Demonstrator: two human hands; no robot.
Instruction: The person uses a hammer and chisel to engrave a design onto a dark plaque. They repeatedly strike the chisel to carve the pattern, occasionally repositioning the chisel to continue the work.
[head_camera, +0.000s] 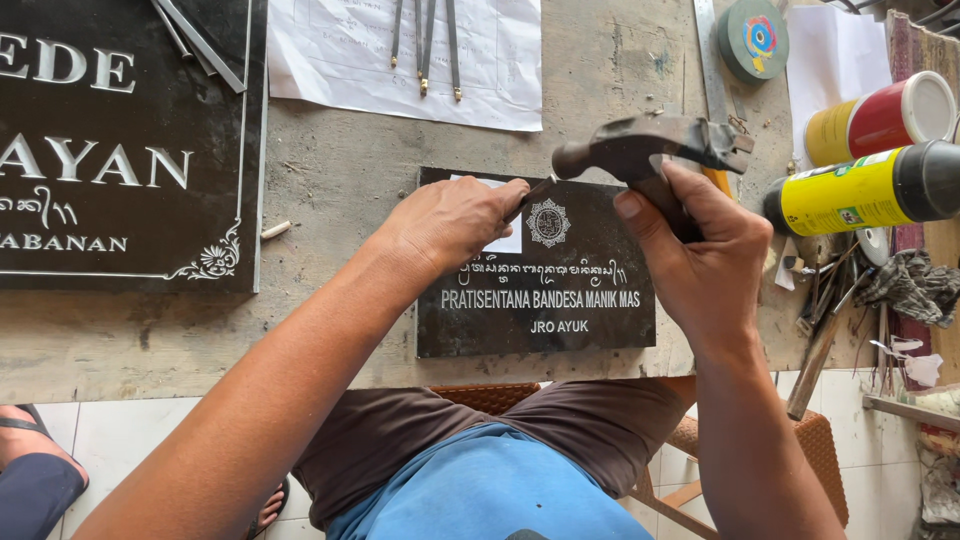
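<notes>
Blue shirt and brown shorts lowest in view, below both forearms. Left hand clenched around thin chisel, tip down on small black engraved plaque lying under its knuckles on worn wooden bench. Right hand gripping claw hammer, head raised just above chisel; yellow spray can off to its right.

Stone-engraving workshop; worn workbench, engraved black plaques, hammer, spray cans, scattered chisels.

Bare bench left open btwn small plaque & big plaque; right side blocked by spray cans, tools.
</notes>
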